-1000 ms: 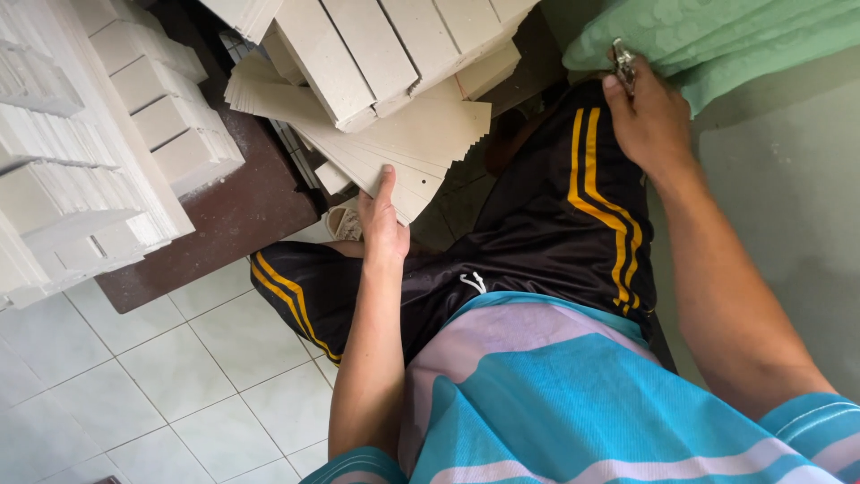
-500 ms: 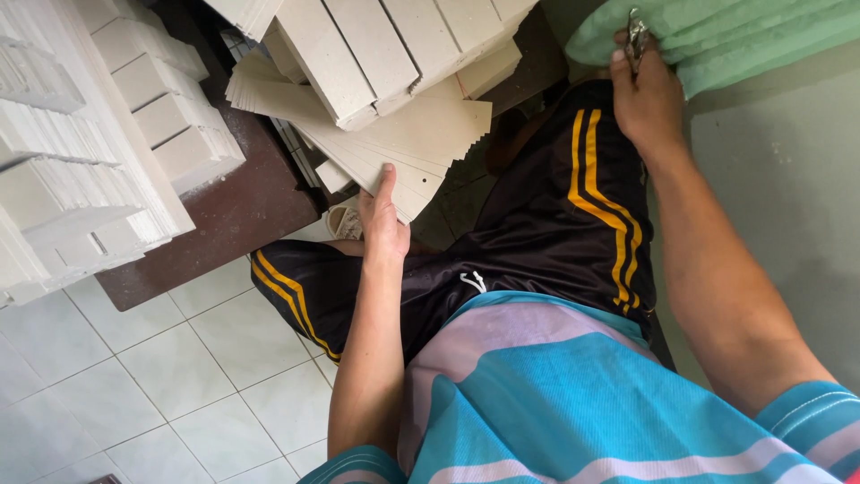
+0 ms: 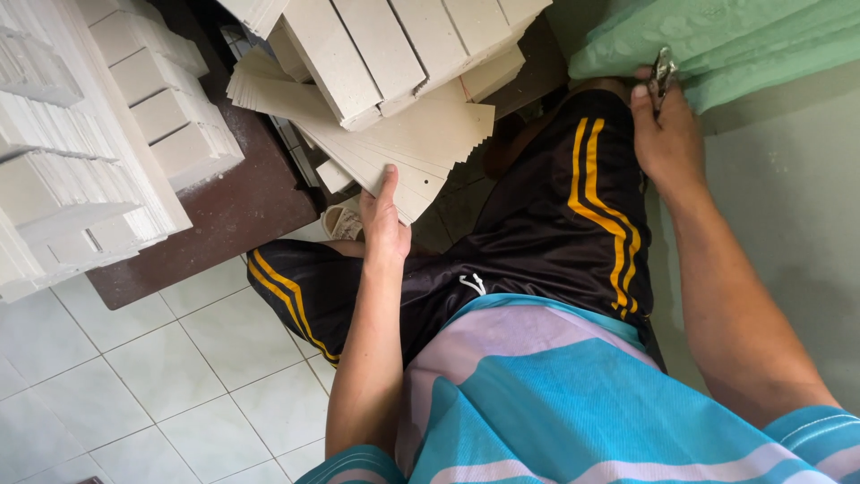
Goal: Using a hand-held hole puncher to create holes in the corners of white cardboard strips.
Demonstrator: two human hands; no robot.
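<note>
nearest to me are my own lap, the black shorts with yellow stripes [image 3: 573, 224] and the hem of the teal striped shirt [image 3: 573, 403], with white floor tiles [image 3: 161, 376] off to the near left. from there my left arm runs out to the stack of flat beige card sheets [image 3: 412, 143], which lies fanned over the edge of the dark brown table [image 3: 233, 215]. my left hand [image 3: 383, 224] is on the near corner of that stack, thumb laid up along its edge, fingers hidden beneath; i judge it a light pinch on the bottom sheets, not a full grasp. to do this well i should peel just one sheet, keep the thumb flat so the corner does not crease, and draw it toward me without dragging the pile off the table, since folded white boxes [image 3: 376, 45] sit on the far end of it and could slide.

further right, my right hand [image 3: 667, 134] is closed around a small metal tool [image 3: 663, 72], plier-like, its tip standing up past my fingers against the green foam sheets [image 3: 717, 45]. i should keep that grip firm and the tip pointed away from my leg.

far left, stacks of white folded boxes [image 3: 107, 134] crowd the table.
</note>
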